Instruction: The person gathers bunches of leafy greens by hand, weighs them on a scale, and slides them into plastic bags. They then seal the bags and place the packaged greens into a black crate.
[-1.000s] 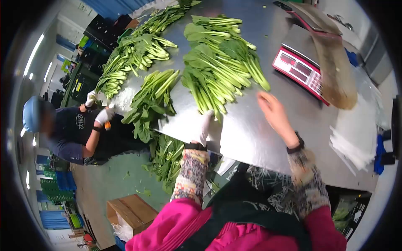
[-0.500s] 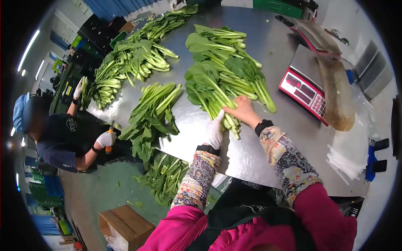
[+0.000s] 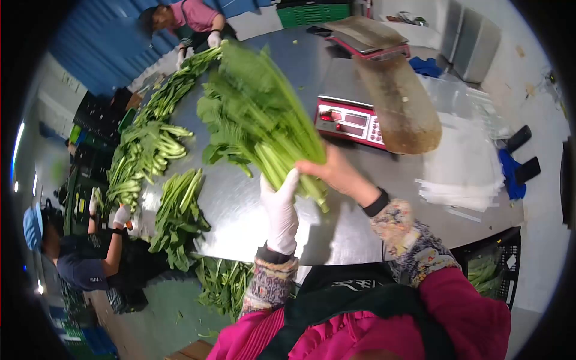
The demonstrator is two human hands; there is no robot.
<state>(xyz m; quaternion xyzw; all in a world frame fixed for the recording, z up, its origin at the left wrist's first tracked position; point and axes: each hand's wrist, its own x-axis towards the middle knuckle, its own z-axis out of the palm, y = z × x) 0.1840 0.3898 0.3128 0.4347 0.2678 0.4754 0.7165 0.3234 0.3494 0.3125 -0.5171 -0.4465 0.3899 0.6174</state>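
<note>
Lettering (image 3: 358,284) on apron (image 3: 339,298) and co-worker's sleeve (image 3: 82,273) cannot be read

A grey, smooth metal table (image 3: 231,231) carries everything. Seen from its middle, a long row of leafy green vegetables with pale stems (image 3: 147,147) runs from nine to eleven o'clock. At eight, a separate green leafy bundle (image 3: 180,204) overhangs the edge. A red-and-white digital scale (image 3: 354,120) stands at two, a stack of translucent white plastic sheets (image 3: 453,171) at three.
</note>
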